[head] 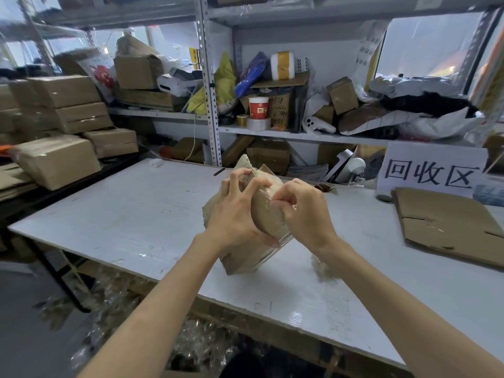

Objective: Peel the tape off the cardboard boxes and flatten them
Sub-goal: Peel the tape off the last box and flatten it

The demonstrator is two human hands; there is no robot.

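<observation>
Watching from beside the white surface (pixel 131 214), I'd worry first about the tape (pixel 266 205). The right grip (pixel 300 211) pinches at its edge on the upper face of the small cardboard box (pixel 251 257), and a sharp pull could snap it into slivers or tear the paper skin away with it. The left grip (pixel 234 211) is clamped over the box, fingers spread, holding it tilted on a corner at or just above the surface, so a twist might let it slip. A crumpled wad of clear tape (pixel 323 267) beside the right forearm could snag. Flattened cardboard (pixel 447 227) lies to the right below a white sign (pixel 431 170), with nothing between. Stacked boxes (pixel 60 159) crowd the left.
</observation>
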